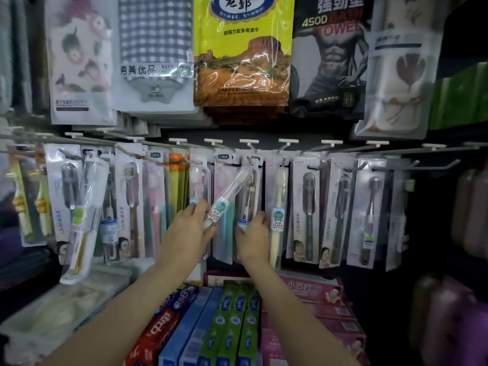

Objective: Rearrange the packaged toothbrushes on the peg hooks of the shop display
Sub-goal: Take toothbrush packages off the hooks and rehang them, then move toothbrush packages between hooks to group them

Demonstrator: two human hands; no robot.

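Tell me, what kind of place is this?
It looks like a shop, probably the bathroom aisle. Packaged toothbrushes hang in rows on peg hooks, toothpaste boxes are stacked below, and bagged bath towels hang above.

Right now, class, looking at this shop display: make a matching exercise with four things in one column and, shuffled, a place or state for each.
Things:
1. white toothbrush pack
2. yellow toothbrush pack
3. yellow towel bag
4. green toothpaste boxes

Places or states:
A. stacked below the hooks
B. tilted, held by the left hand
C. hanging upright by the right hand
D. hanging above the toothbrushes

Pairs: 1-B, 2-C, 3-D, 4-A
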